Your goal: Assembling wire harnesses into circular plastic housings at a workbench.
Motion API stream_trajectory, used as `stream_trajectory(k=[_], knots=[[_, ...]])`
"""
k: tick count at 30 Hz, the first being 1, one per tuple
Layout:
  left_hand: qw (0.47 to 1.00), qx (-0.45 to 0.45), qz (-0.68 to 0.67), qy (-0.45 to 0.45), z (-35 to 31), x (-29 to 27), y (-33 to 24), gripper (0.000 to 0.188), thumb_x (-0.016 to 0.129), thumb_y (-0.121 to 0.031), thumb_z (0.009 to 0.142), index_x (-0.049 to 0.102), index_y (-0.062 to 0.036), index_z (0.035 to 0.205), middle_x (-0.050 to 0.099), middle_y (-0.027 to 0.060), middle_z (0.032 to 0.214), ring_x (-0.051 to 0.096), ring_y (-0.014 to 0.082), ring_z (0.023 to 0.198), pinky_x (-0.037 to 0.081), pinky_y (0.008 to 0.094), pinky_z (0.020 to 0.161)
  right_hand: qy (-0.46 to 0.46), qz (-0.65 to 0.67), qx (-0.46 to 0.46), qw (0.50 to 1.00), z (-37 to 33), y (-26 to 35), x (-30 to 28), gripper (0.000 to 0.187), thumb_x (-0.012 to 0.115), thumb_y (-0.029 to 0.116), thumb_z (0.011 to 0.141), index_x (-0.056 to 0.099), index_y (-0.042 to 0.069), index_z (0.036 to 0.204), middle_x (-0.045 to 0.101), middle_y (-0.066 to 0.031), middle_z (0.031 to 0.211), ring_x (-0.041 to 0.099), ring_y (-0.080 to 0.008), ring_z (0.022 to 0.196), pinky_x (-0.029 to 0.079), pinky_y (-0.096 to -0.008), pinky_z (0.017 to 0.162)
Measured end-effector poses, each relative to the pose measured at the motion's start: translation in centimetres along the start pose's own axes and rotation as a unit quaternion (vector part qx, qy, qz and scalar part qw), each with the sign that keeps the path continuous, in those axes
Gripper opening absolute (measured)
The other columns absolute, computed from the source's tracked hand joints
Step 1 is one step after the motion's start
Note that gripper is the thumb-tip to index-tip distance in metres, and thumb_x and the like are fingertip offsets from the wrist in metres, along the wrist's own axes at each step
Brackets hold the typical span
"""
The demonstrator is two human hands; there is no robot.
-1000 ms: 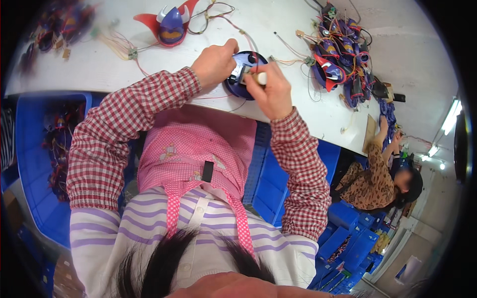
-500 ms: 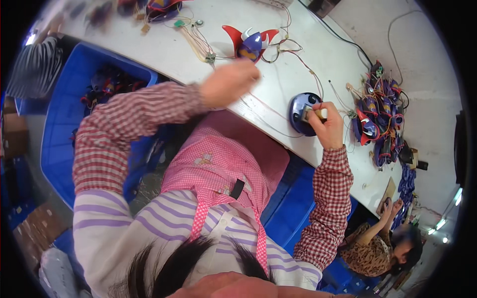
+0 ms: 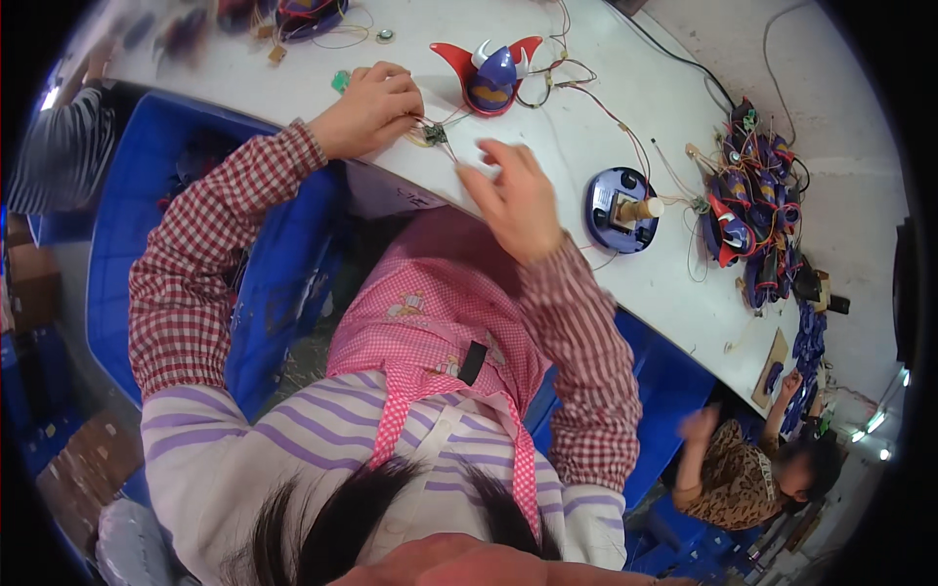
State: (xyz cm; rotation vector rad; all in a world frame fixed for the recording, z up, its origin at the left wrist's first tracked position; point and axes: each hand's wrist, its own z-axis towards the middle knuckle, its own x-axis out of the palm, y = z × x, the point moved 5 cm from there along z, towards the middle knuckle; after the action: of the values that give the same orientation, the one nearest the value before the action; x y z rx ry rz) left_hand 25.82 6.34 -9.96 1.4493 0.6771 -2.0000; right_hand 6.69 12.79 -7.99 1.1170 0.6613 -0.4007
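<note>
On the white table, my left hand (image 3: 371, 109) is closed on thin wires, its fingers pinched beside a small circuit board (image 3: 434, 134). My right hand (image 3: 513, 195) is slightly blurred just right of the board, thumb and forefinger apart, close to a thin wire. Behind the board stands a purple toy head (image 3: 493, 78) with white horns and red wing-like sides, wires trailing from it to the right. A round purple toy base (image 3: 598, 223) with black pads lies to the right of my right hand, a pale cylindrical part (image 3: 640, 208) standing up from it.
A heap of wired purple and red toy parts (image 3: 752, 200) lies at the table's right. A blue bin (image 3: 112, 254) stands at the left, below the table edge. More toy parts (image 3: 311, 18) are at the far left. A co-worker (image 3: 747, 469) sits at the lower right.
My right hand has let go of the round base's pale part and come left toward the circuit board. My left hand has moved left and taken hold of the wires.
</note>
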Motion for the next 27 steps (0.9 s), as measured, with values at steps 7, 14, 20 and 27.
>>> stream_trajectory(k=[7, 14, 20, 27], knots=[[0.989, -0.048, -0.120, -0.076, -1.5, -0.6, -1.4, 0.029, 0.055, -0.008, 0.082, 0.057, -0.0112, 0.111, 0.053, 0.0062, 0.109, 0.045, 0.0253, 0.106, 0.033, 0.0351, 0.093, 0.014, -0.025, -0.004, 1.000, 4.1, -1.8, 4.5, 0.021, 0.063, 0.017, 0.081, 0.062, 0.000, 0.095, 0.060, -0.0086, 0.083, 0.054, -0.0168, 0.064, 0.044, -0.0270, 0.060], [0.979, -0.152, -0.113, -0.072, -5.2, -1.3, 4.8, 0.037, 0.053, -0.005, 0.083, 0.053, -0.0064, 0.120, 0.050, 0.0087, 0.111, 0.046, 0.0239, 0.103, 0.038, 0.0290, 0.088, 0.051, 0.061, 0.061, 0.995, 4.2, -3.2, 4.2, 0.015, 0.064, 0.014, 0.080, 0.065, 0.000, 0.085, 0.062, -0.0058, 0.073, 0.053, -0.0146, 0.064, 0.043, -0.0256, 0.058], [0.986, -0.116, -0.114, -0.037, -5.1, -1.2, 4.8, 0.029, 0.054, -0.007, 0.085, 0.055, -0.0050, 0.113, 0.048, 0.0095, 0.114, 0.045, 0.0231, 0.102, 0.039, 0.0287, 0.086, 0.073, 0.055, 0.062, 0.994, 4.5, -3.2, 3.7, 0.019, 0.065, 0.015, 0.079, 0.064, -0.001, 0.089, 0.062, -0.0058, 0.076, 0.052, -0.0138, 0.064, 0.042, -0.0248, 0.058], [0.963, -0.169, -0.204, -0.056, -5.5, -2.6, 2.4, 0.013, 0.056, -0.010, 0.087, 0.054, -0.0043, 0.098, 0.053, 0.0071, 0.099, 0.051, 0.0174, 0.088, 0.043, 0.0255, 0.076, -0.102, 0.006, -0.057, 0.993, 2.4, -0.5, 1.0, 0.024, 0.063, 0.011, 0.080, 0.060, -0.001, 0.100, 0.061, -0.0085, 0.081, 0.052, -0.0138, 0.065, 0.043, -0.0254, 0.059]])
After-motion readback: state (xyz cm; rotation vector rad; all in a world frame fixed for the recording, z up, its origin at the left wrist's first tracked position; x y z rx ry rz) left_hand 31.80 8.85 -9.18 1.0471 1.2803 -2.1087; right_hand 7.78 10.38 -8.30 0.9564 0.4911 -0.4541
